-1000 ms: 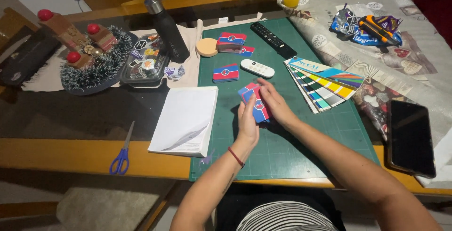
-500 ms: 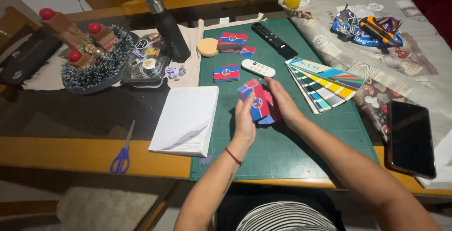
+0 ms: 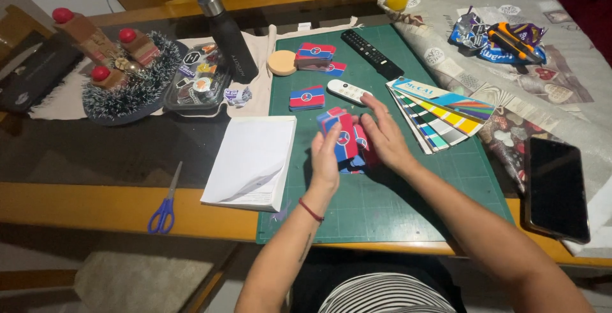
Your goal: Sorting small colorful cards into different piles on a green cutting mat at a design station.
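The cards (image 3: 343,139) held in the hands look like glossy printed paper in red and blue. Under them lies a matt green cutting mat (image 3: 382,204) of rubbery plastic. The counter (image 3: 95,204) has a varnished wooden edge and a dark, reflective glass top. The paper pad (image 3: 252,160) is plain matt white. The bottle (image 3: 231,39) is matt black with a shiny metal cap. The phone (image 3: 553,189) has a glossy black screen. The scissors (image 3: 164,201) have blue plastic handles and metal blades.
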